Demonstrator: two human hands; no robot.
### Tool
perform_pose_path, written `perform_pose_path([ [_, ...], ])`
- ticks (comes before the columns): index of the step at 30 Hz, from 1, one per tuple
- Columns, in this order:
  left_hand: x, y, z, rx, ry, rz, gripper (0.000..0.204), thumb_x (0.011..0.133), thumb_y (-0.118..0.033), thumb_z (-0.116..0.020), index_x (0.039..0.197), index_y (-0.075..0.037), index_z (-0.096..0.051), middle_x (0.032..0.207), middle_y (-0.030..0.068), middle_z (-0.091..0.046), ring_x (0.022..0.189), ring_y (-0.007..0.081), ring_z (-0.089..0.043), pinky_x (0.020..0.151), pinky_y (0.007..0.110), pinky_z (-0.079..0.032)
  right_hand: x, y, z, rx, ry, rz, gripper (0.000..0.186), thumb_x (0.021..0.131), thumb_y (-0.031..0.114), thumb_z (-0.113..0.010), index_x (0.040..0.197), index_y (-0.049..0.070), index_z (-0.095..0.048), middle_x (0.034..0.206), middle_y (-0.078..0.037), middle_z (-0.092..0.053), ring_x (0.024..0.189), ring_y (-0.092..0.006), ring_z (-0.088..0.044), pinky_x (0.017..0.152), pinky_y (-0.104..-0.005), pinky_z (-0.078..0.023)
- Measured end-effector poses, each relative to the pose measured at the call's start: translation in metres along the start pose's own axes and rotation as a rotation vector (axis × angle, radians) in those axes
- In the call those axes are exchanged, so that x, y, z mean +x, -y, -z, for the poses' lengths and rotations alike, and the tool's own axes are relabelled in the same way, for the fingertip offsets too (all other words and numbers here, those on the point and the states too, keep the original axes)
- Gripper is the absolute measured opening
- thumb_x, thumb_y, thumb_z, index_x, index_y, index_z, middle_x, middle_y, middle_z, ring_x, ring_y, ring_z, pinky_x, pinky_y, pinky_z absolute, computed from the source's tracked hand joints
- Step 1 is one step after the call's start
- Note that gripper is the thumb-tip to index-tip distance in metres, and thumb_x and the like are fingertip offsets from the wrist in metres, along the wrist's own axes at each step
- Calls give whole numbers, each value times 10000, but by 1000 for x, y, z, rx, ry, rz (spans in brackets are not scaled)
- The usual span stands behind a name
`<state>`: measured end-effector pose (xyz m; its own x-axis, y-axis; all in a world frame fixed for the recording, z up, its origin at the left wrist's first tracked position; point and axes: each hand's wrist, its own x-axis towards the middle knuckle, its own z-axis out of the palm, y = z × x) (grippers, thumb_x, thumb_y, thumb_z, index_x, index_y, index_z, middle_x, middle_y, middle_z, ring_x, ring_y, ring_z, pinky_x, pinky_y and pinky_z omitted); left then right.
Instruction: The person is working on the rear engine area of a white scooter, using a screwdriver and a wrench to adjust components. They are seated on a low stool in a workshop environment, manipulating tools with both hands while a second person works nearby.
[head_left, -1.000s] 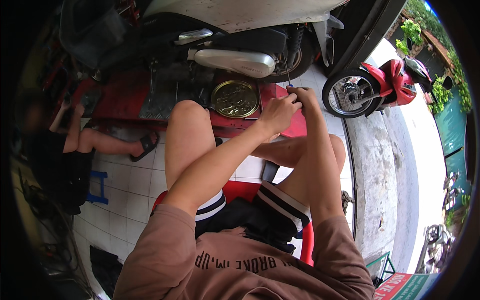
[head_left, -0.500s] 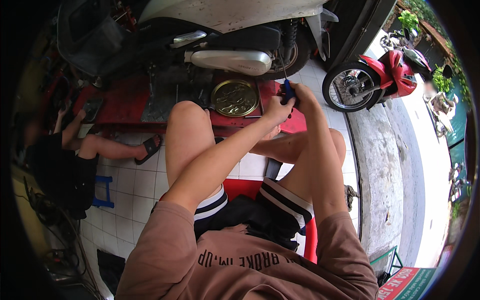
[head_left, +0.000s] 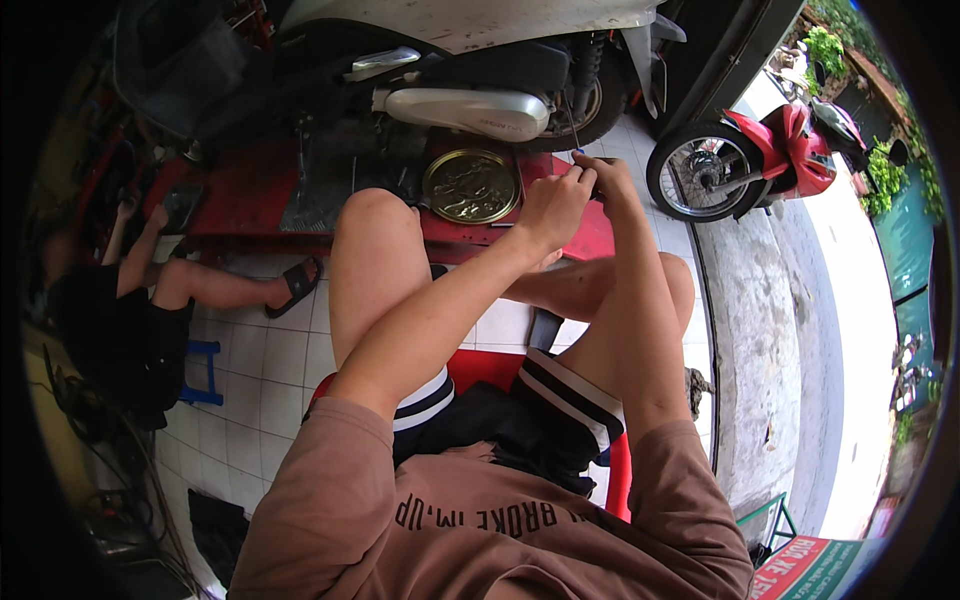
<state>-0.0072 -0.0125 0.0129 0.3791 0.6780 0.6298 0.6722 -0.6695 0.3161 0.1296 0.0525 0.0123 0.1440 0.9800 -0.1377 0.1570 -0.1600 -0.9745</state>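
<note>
A screwdriver (head_left: 578, 152) with a blue handle and a thin shaft points up toward the rear wheel of the raised scooter (head_left: 465, 112). My left hand (head_left: 558, 205) is closed on its handle, fingers curled over it. My right hand (head_left: 612, 182), also closed, presses against the left one at the handle and covers most of it. The shaft's tip lies in front of the dark wheel, and I cannot tell whether it touches anything. To the left of my hands, a round gold tray (head_left: 472, 157) with small metal parts rests on the red platform (head_left: 440, 235).
A person (head_left: 110, 330) sits at the far left beside a blue stool (head_left: 203, 372). On the right, a red motorbike (head_left: 790, 150) stands by the concrete edge (head_left: 755, 300). My knees rise on both sides of my forearms, and a red seat (head_left: 620, 480) is beneath me.
My left hand has moved up and rolled over the screwdriver's handle, hiding most of the blue. My right hand has shifted slightly up. The gold tray has not moved.
</note>
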Motion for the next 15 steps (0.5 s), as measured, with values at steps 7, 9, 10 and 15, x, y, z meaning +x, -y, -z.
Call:
perform_pose_path([
  [7, 5, 16, -25, -761, 266, 670, 281, 864, -291, -588, 968, -32, -561, 813, 153, -647, 607, 279, -633, 518, 375, -487, 8, -5, 4, 291, 107, -153, 262, 963, 169, -406, 962, -41, -563, 807, -131, -617, 689, -219, -605, 625, -328, -497],
  [9, 5, 12, -28, -1313, 339, 944, 291, 890, -331, -565, 961, -49, -562, 785, 107, -635, 553, 208, -596, 473, 326, -448, 5, -4, 3, 373, 118, -205, 278, 972, 171, -361, 966, -19, -564, 802, -118, -612, 728, -214, -597, 680, -333, -494],
  [10, 5, 11, -29, -1383, 348, 975, 294, 896, -342, -556, 962, -55, -560, 777, 89, -625, 540, 182, -570, 464, 304, -426, 4, -4, 1, 387, 144, -223, 275, 973, 169, -356, 973, -15, -560, 804, -115, -611, 729, -214, -595, 681, -337, -495],
  [15, 6, 16, -32, -1302, 268, 1001, 343, 852, -390, -630, 863, -48, -608, 695, 37, -592, 532, 145, -514, 477, 289, -398, 5, -3, -1, 285, 175, -208, 290, 962, 242, -430, 951, 3, -595, 790, -87, -619, 672, -203, -589, 632, -346, -500],
])
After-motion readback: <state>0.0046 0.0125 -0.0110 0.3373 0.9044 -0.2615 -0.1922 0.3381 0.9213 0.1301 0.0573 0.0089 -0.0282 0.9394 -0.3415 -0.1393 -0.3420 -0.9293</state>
